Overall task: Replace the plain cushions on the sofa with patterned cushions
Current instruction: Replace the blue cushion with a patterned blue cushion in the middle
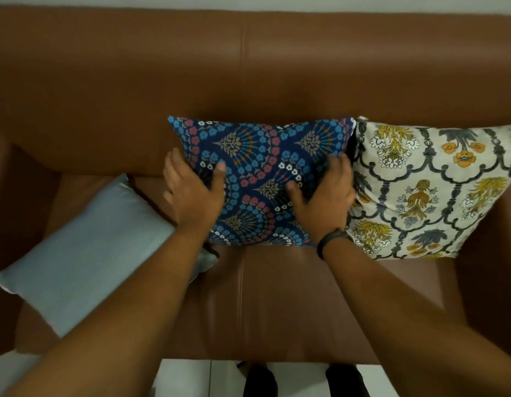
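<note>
Sofa (248, 296) seat: left hand (191, 193), right hand (323, 196) grips clamped on blue cushion (260, 179) edges.

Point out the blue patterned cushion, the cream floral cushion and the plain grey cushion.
blue patterned cushion (260, 179): head view, centre of its front face.
cream floral cushion (429, 190): head view, middle of its front face.
plain grey cushion (88, 250): head view, middle of its upper face.

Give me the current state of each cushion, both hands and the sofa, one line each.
Blue cushion: upright against the sofa back, held on both sides.
Cream cushion: leaning on the sofa back, touching the blue one, not held.
Plain grey cushion: lying flat on the seat, not held.
Left hand: pressed on the blue cushion's left edge.
Right hand: pressed on its right edge, wearing a black wristband.
Sofa: brown, all three cushions on it.
</note>
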The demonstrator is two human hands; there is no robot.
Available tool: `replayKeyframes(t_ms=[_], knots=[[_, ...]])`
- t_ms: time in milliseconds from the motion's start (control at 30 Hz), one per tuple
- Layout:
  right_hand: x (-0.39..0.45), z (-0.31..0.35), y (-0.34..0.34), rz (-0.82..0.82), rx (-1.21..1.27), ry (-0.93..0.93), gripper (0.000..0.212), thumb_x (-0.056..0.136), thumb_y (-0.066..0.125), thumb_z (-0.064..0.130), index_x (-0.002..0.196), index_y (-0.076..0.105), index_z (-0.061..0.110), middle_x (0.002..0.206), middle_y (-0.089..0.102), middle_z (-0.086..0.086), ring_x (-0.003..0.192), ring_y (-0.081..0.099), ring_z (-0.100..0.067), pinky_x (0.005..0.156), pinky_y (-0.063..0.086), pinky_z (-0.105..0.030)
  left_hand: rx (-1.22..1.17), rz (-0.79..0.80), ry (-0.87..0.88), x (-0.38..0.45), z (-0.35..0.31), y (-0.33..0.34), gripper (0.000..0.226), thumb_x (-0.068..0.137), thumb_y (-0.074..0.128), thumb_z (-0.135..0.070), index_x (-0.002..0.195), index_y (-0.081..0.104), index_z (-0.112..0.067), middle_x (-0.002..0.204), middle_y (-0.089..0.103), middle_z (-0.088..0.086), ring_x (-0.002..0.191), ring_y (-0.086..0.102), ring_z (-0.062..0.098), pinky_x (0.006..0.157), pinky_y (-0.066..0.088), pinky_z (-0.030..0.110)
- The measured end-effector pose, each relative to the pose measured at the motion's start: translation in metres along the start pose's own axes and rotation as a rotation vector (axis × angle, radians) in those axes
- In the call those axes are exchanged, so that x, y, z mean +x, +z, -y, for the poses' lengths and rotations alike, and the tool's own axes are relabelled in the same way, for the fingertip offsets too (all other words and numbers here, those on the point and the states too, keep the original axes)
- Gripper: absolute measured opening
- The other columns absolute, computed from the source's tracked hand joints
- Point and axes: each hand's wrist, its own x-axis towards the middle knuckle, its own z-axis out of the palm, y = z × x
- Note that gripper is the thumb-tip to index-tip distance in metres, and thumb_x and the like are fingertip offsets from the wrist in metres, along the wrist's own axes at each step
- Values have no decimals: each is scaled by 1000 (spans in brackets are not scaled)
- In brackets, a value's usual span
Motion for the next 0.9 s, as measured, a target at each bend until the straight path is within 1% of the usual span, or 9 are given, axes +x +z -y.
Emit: replayKeyframes(t_ms=[100, 167, 300, 467, 567, 633, 700, 833, 900], knots=[[-17, 15, 17, 232, -195, -494, 115, 84, 65, 73, 167, 11, 14, 176, 8, -9, 162, 3, -28, 125, -8, -46, 437, 71, 696, -20, 4, 9, 128, 81, 63, -81, 170, -1, -14, 177, 11, 16, 163, 14, 39, 122, 16, 62], [-18, 20, 33, 317, -326, -625, 128, 78, 69, 76, 168, 3, 12, 177, 3, -8, 163, -2, -26, 126, -13, -46, 671, 189, 917, -20, 9, 19, 143, 75, 74, -75, 167, -18, -15, 178, 8, 15, 163, 11, 37, 124, 16, 64], [7, -4, 33, 291, -485, -619, 154, 57, 86, 74, 168, -5, 20, 177, 0, -5, 163, -6, -25, 126, -8, -50, 782, 199, 820, -2, 22, 21, 153, 61, 85, -73, 170, -9, -18, 178, -14, 9, 164, 0, 37, 121, 17, 72], [12, -59, -4, 212, -417, -179, 159, 48, 73, 91, 168, -7, 24, 176, -8, -10, 162, -8, -35, 123, 4, -63, 825, 202, 491, 21, 63, -11, 169, 50, 94, -65, 164, -26, -29, 175, -22, 12, 160, 3, 50, 118, 22, 75], [-1, -47, -7, 263, -442, -310, 154, 52, 68, 94, 169, -4, 23, 176, -10, -10, 162, -8, -35, 123, 10, -64, 794, 209, 660, 10, 41, -13, 160, 58, 91, -66, 167, -17, -23, 177, -5, 19, 162, 4, 47, 121, 17, 70], [-12, -21, 6, 328, -439, -507, 144, 62, 75, 82, 169, -2, 24, 177, -13, -6, 162, -12, -32, 123, 10, -63, 768, 293, 897, -10, 17, -2, 144, 70, 86, -61, 169, -10, -20, 179, -5, 15, 164, 0, 42, 125, 14, 65], [-18, 1, 13, 389, -503, -600, 134, 72, 79, 69, 169, -2, 22, 177, -13, -3, 162, -13, -28, 123, 13, -62, 829, 375, 957, -27, -2, 6, 131, 82, 79, -54, 169, -12, -18, 179, -11, 8, 165, -5, 35, 127, 14, 61], [-4, 10, -4, 374, -485, -127, 133, 77, 83, 55, 166, -13, 34, 176, -17, -4, 161, -11, -38, 120, 18, -69, 882, 378, 652, -18, -6, -16, 115, 90, 71, -55, 169, -11, -31, 179, -17, 2, 164, -4, 41, 121, 22, 67], [0, 13, -16, 374, -393, 30, 131, 78, 83, 57, 167, -10, 28, 176, -10, -13, 161, -5, -41, 120, 21, -69, 814, 358, 505, -8, -2, -41, 116, 89, 71, -57, 169, -8, -29, 179, -10, 4, 163, 4, 42, 121, 26, 64]])
